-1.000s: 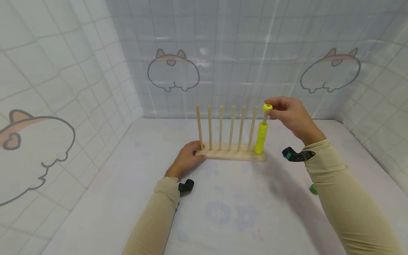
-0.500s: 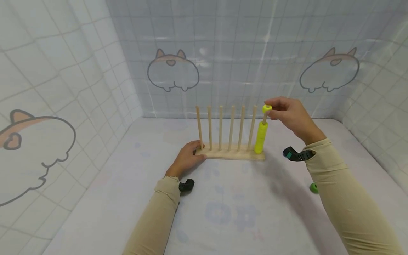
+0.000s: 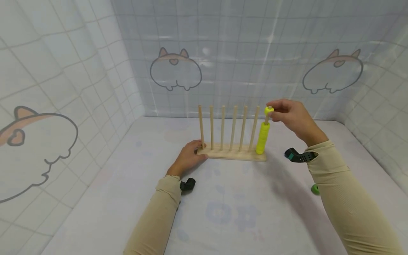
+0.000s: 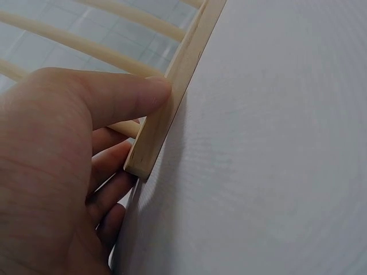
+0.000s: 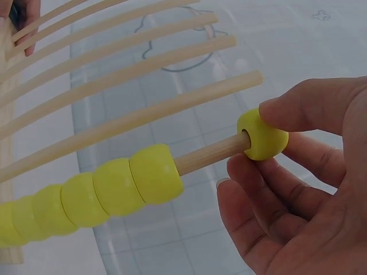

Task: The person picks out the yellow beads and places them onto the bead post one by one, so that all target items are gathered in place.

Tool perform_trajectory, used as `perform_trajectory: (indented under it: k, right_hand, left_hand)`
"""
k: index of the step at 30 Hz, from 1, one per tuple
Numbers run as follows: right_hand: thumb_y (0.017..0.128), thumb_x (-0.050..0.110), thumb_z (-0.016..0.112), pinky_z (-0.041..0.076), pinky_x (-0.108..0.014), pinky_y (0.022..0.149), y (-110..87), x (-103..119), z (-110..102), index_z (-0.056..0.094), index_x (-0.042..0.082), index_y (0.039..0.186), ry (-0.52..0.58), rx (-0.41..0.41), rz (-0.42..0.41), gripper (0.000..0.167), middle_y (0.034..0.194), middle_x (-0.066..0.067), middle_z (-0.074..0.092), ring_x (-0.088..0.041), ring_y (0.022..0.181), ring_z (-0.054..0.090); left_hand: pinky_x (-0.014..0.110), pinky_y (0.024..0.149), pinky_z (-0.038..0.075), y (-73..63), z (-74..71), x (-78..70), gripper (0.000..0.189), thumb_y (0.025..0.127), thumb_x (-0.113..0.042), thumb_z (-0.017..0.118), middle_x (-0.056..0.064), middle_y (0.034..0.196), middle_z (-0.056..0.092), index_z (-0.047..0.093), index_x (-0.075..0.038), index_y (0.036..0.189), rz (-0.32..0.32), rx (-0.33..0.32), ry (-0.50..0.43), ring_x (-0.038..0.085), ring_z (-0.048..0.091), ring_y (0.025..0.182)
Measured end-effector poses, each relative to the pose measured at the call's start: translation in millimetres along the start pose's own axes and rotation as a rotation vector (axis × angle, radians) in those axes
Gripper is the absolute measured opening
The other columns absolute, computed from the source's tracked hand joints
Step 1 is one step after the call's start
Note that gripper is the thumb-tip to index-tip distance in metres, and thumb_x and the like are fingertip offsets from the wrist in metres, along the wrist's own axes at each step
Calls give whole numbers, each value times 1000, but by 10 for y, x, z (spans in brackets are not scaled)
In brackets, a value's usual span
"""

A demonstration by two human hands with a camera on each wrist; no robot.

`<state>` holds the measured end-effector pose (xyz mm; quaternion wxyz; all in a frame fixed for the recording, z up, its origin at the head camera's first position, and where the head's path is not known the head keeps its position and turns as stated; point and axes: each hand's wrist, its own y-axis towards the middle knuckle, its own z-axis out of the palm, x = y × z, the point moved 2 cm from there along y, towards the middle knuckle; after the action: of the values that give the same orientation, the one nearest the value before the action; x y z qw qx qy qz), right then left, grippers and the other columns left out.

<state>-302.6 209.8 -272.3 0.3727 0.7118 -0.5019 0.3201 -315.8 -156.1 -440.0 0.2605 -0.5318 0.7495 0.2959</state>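
Observation:
A wooden peg rack (image 3: 231, 154) with several upright dowels stands on the table. Its rightmost dowel carries a stack of yellow beads (image 3: 262, 139), seen close up in the right wrist view. My right hand (image 3: 291, 117) pinches one more yellow bead (image 5: 265, 135) between thumb and fingers at that dowel's top. The dowel runs into the bead's hole, with bare wood between it and the stack. My left hand (image 3: 187, 156) grips the left end of the rack's base (image 4: 155, 134), thumb on the front edge and fingers behind.
A green bead (image 3: 315, 189) lies on the table, partly hidden by the right sleeve. The other dowels (image 3: 222, 127) carry no beads. A tiled-pattern curtain (image 3: 229, 71) stands behind the rack and at both sides.
The yellow bead in my right hand has come slightly down over the dowel, whose tip now shows above it. My left hand stays on the base. The head view has shifted a little.

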Motion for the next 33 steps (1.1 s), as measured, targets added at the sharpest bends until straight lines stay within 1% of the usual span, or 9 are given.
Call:
perform_trajectory:
  k: [6, 10, 17, 22, 30, 33]
  right_hand:
    - [98, 24, 65, 45, -46, 101, 11, 13, 8, 55, 7, 139, 8, 19, 3, 45, 129, -10, 58, -21, 103, 60]
    - [99, 25, 65, 45, -46, 102, 12, 15, 6, 56, 7, 138, 10, 26, 6, 44, 129, -10, 58, -21, 104, 60]
    - [98, 25, 66, 40, -53, 106, 7, -17, -4, 57, 7, 136, 16, 17, 8, 43, 127, -10, 60, -25, 105, 60]
    - [98, 28, 66, 39, -53, 106, 6, -22, -34, 57, 7, 136, 4, 6, 2, 44, 127, -10, 61, -26, 106, 60]
    - [100, 32, 63, 43, -46, 102, 0, 0, -81, 59, 7, 134, -24, -10, -21, 43, 129, -8, 62, -24, 108, 60]
    - [100, 32, 63, 45, -45, 101, -21, -22, -94, 59, 6, 133, -38, -7, -14, 42, 130, -8, 61, -26, 107, 60]
  left_hand:
    - [45, 115, 32, -15, 3, 8, 47, 88, -27, 76, 5, 151, 47, 64, -12, 131, -27, -2, 6, 28, 40, 140]
    - [46, 114, 33, -13, 5, 2, 46, 88, -25, 76, 6, 151, 48, 65, -11, 130, -16, -10, -2, 30, 40, 140]
    - [45, 114, 33, -4, 6, -9, 45, 88, -24, 77, 7, 150, 49, 65, -10, 129, 5, -10, -4, 29, 41, 139]
    - [45, 114, 34, 7, 12, -22, 45, 88, -23, 77, 7, 150, 49, 65, -10, 129, 6, -8, -5, 29, 42, 139]
    - [46, 113, 34, 5, 10, -9, 45, 88, -25, 76, 7, 150, 48, 65, -12, 129, 10, -3, -4, 29, 41, 139]
    - [45, 113, 34, -14, -13, 2, 48, 90, -28, 73, 6, 150, 47, 61, -14, 135, -7, 7, -35, 28, 41, 139]
